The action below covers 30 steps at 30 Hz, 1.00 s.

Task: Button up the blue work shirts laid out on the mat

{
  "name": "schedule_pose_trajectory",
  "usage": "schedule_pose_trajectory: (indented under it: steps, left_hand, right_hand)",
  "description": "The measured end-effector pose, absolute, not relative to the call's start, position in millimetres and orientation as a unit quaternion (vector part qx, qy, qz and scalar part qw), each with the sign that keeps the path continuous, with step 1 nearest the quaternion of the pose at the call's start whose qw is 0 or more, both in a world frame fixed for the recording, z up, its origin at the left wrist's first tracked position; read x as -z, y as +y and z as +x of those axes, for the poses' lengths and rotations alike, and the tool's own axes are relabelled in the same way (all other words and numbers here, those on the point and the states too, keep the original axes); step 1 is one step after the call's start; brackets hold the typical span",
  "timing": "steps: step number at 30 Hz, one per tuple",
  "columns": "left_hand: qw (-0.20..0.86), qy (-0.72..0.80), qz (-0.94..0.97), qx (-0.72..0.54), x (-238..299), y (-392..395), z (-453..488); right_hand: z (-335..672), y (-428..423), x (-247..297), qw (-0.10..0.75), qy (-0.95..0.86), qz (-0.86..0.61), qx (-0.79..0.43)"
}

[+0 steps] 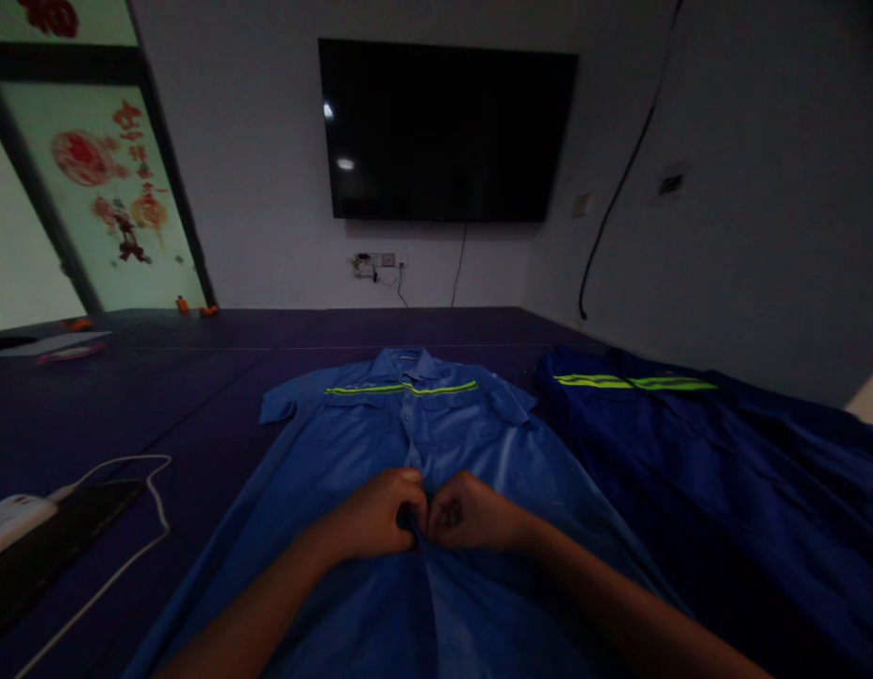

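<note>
A light blue work shirt (352,443) with a yellow-green reflective stripe across the chest lies flat, front up, collar pointing away from me. My left hand (380,514) and my right hand (471,514) meet at the shirt's front placket, about mid-way down. Both are closed in a pinch on the placket edges, knuckles touching. What sits between the fingertips is hidden.
A darker blue garment (691,471) with the same reflective stripe lies to the right. At the left are a white power bank (12,523) with a white cable (150,500) and a black flat device (61,547). A dark purple surface (196,377) runs back to a wall-mounted TV (443,132).
</note>
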<state>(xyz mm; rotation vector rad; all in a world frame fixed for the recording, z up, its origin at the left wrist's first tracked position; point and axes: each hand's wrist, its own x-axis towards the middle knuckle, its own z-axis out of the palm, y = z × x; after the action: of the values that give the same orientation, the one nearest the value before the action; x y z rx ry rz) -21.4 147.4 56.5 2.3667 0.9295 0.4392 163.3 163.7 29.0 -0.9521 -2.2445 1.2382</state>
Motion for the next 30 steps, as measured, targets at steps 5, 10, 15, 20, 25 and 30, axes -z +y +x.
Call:
schedule_pose_trajectory:
  steps: [5,10,15,20,25,30]
  left_hand:
    - [0.281,0.339,0.881,-0.171,-54.2,149.4,-22.2]
    - [0.272,0.339,0.884,-0.17,-51.9,150.1,-22.4]
    - [0.25,0.336,0.894,-0.157,-55.3,148.3,-21.8]
    - [0.179,0.323,0.919,-0.141,-56.6,145.0,-21.1]
    - [0.088,0.301,0.935,-0.163,-35.6,141.8,-25.2]
    - [-0.009,0.288,0.932,-0.22,-12.1,137.0,-31.0]
  right_hand:
    - [165.8,166.4,-26.6,0.194,-0.811,-0.331,-0.441]
    - [166.1,167.4,-26.1,0.182,-0.819,-0.321,-0.44]
    - [164.3,164.0,-30.4,0.19,-0.819,-0.342,-0.419]
    - [164.7,164.1,-30.5,0.182,-0.816,-0.337,-0.432]
    - [163.7,165.2,-28.1,0.17,-0.817,-0.335,-0.438]
    - [162.5,165.7,-28.1,0.165,-0.82,-0.334,-0.434]
